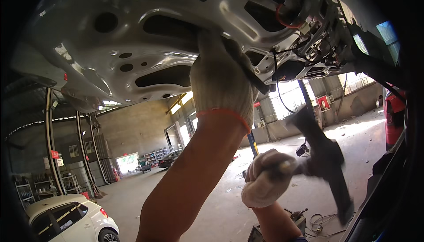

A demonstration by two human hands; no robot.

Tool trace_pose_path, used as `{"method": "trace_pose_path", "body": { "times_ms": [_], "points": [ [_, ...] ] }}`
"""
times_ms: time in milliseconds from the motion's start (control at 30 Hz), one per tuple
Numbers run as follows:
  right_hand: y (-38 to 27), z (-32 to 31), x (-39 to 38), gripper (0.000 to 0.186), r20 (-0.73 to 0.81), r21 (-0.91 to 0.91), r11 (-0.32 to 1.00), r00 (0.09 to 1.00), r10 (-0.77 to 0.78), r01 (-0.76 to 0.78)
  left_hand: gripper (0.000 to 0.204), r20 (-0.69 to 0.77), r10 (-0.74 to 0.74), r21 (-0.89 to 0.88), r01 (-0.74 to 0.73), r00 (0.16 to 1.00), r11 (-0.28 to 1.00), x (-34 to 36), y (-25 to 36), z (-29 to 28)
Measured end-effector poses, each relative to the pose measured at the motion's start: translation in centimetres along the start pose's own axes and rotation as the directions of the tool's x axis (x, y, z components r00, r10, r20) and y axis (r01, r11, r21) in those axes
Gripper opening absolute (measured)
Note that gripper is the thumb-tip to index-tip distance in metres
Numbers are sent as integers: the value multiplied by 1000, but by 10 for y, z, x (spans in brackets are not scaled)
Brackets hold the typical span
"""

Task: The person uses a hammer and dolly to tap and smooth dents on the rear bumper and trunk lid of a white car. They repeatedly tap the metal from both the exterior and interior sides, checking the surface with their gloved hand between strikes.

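Overhead is the silver underside of a raised car lid (128, 81) with several oval and long openings. My left hand (223, 83), in a white knit glove with an orange cuff, reaches up against it. It is closed on a dark metal bar (252, 73) that slants down to the right; the fingertips are hidden behind the hand. Lower and to the right, my right hand (267, 180), also gloved, grips a hammer by its handle. The long dark hammer head (324, 160) is smeared by motion and stays apart from the bar.
Wires and a latch area (316, 45) hang at the lid's right. A white car (73, 220) stands lower left, a dark car (170, 159) farther back. Lift posts (54, 140) rise at left. A metal box (298, 220) and cable (324, 224) lie on the floor.
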State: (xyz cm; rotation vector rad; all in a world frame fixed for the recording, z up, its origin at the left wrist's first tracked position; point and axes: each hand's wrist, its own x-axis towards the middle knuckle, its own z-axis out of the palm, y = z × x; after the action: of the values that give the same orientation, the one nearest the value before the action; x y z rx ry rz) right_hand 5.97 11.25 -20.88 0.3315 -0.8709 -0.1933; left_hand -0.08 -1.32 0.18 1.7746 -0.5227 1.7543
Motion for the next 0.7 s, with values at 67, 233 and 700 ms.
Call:
{"method": "trace_pose_path", "body": {
  "times_ms": [67, 233, 700],
  "points": [
    [3, -1, 2, 47, 26, -12, 1000, 1000, 14, -14, 40, 14, -24, -3, 24, 1000, 1000, 1, 5, 0],
    [0, 20, -1, 43, 39, -31, 994, 993, -108, 109, 41, 2, -249, -299, 238, 969, 924, 0, 5, -1],
    [-1, 21, 13, 43, 134, -18, 978, 970, -202, 206, 41, 24, -242, -281, 238, 970, 930, -2, 15, 1]
  ]
}}
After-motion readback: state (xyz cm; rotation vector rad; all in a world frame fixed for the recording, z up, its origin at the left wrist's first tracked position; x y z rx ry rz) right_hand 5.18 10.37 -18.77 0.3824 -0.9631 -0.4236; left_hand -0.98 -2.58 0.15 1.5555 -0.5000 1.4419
